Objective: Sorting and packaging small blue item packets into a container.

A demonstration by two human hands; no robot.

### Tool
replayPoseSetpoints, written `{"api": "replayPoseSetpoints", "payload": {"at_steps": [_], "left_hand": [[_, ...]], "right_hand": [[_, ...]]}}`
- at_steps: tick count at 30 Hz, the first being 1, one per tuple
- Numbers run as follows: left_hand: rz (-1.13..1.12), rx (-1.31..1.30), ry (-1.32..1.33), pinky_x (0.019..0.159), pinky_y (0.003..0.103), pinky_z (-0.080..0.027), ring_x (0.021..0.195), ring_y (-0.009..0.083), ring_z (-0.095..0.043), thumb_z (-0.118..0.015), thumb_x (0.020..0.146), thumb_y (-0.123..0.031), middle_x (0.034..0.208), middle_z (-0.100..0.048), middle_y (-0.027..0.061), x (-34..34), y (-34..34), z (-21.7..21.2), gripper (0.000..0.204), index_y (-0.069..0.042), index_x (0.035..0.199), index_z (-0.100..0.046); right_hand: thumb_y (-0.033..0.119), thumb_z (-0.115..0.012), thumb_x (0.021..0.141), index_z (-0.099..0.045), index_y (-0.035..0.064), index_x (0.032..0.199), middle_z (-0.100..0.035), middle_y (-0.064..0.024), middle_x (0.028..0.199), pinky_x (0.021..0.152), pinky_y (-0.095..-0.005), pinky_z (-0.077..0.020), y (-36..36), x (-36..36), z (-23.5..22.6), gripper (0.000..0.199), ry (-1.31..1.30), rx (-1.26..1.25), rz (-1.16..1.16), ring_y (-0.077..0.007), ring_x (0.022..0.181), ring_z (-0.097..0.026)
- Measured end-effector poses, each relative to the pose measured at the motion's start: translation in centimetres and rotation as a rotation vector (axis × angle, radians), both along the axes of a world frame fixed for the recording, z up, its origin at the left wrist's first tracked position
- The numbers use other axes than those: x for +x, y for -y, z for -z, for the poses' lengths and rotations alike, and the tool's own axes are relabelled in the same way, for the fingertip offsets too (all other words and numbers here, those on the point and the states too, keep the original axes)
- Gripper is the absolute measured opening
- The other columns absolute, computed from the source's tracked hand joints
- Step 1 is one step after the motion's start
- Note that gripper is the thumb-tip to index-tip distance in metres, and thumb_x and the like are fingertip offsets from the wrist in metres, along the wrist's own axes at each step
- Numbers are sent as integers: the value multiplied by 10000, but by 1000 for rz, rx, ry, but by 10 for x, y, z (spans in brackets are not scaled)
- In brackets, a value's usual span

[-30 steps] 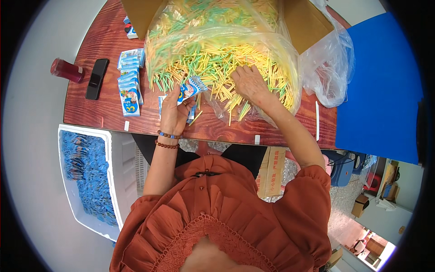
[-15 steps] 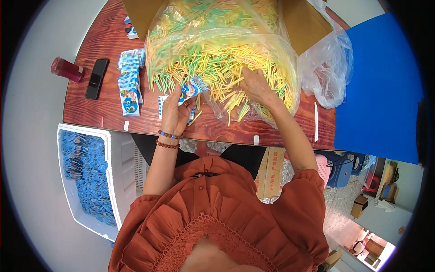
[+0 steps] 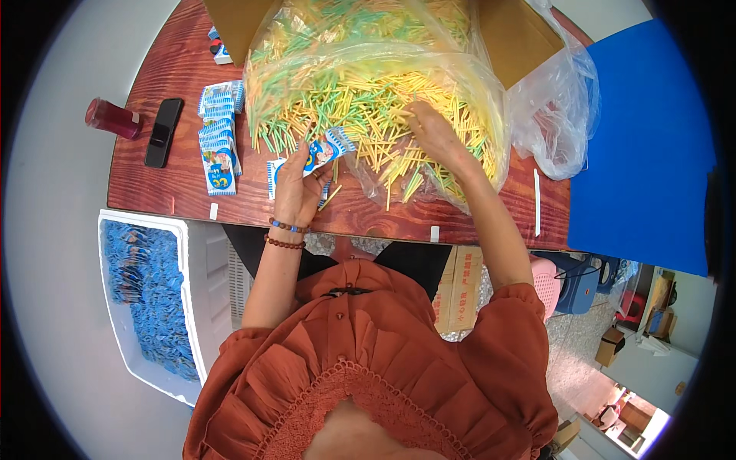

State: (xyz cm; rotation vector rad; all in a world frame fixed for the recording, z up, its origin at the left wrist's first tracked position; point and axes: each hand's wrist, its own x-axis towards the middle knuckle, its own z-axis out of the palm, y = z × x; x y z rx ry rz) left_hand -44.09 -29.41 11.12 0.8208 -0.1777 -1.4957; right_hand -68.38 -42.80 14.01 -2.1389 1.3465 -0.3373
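My left hand (image 3: pixel 295 180), with two beaded bracelets at the wrist, is closed on a small blue-and-white packet (image 3: pixel 325 152) near the table's front edge. Another such packet (image 3: pixel 271 175) lies under that hand. A heap of thin yellow, green and orange sticks (image 3: pixel 337 107) spills from a large clear plastic bag (image 3: pixel 429 57). At the heap's right side my right hand (image 3: pixel 438 138) reaches in with bent fingers, its fingertips pinched around a few yellow sticks; just how many cannot be seen. A loose stick (image 3: pixel 330 197) rests beside my left hand.
Left of the heap lies a row of overlapping packets (image 3: pixel 220 146), then a phone (image 3: pixel 163 134) and a red bottle (image 3: pixel 113 117). A white foam box (image 3: pixel 184 253) full of blue packets stands below left. Crumpled clear plastic (image 3: pixel 556 115) and a blue panel (image 3: pixel 644 153) are on the right.
My right hand has shifted slightly up and toward the heap's middle, its fingers drawing among the sticks. My left hand and its packet stay nearly in place.
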Motion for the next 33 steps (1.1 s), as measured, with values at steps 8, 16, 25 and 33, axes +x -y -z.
{"api": "replayPoseSetpoints", "payload": {"at_steps": [8, 16, 25, 33], "left_hand": [[-6, -24, -16, 724, 307, -517, 874, 165, -630, -586, 948, -274, 969, -662, 52, -3, 4, -6, 254, -52, 1070, -601], [-10, -6, -14, 702, 300, -509, 832, 162, -598, -608, 931, -292, 932, -652, 23, 1, 1, -9, 213, -107, 1036, -599], [-20, -10, -17, 713, 298, -508, 824, 157, -597, -604, 934, -294, 921, -651, 28, 2, 0, -8, 212, -101, 1021, -606], [-4, 8, -37, 690, 290, -521, 828, 146, -623, -594, 943, -271, 936, -661, 43, -5, 4, -7, 220, -60, 1000, -621]], "right_hand": [[403, -661, 821, -556, 12, 974, -581, -156, 989, 793, -461, -407, -41, 34, -3, 433, -236, -391, -46, -324, 931, -575], [409, -740, 717, -592, 33, 952, -591, -124, 938, 774, -437, -389, -46, 49, 5, 468, -480, -380, -27, -279, 890, -578], [246, -688, 765, -574, 9, 992, -511, -182, 1055, 844, -444, -361, -36, 34, 7, 347, -374, -324, -73, -317, 1012, -498], [264, -458, 986, -550, -34, 1022, -669, -101, 877, 840, -294, -433, -25, 0, 6, 314, 496, 157, 127, -192, 910, -599]]}}
